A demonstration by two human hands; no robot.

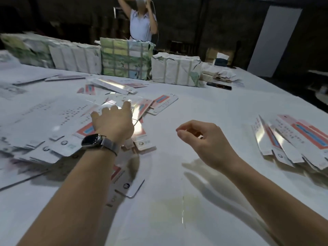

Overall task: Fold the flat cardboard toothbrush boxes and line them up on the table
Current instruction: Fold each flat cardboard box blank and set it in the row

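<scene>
- Left hand [113,119]: reached out over the pile of flats [53,121] at the left-centre of the worktop [204,107]. Fingers [126,105] are spread and fairly straight, tips on or just above the top flat (contact cannot be confirmed because of blur). Nothing is gripped.
- Right hand [200,137]: hovers above bare worktop, fingers loosely curled, holding nothing.
- Key relation: the flats lie directly under and ahead of the left fingers; the left hand is the nearer one. The top flat's long axis runs roughly from near to far, tilted right, so it is close to in line with the reaching forearm.
- One loose flat [129,185] lies nearer the body, partly under the left forearm.
- Folded boxes [291,139]: a row at the right edge, side by side, long axes slanting from far-left to near-right. The row is well apart from the pile.
- Judged step: picking the next flat; many remain unfolded.
- Containers: wrapped bundles [175,68] stand along the far edge, strapped shut; contents not visible.
- A phone [219,85] lies by the bundles.
</scene>
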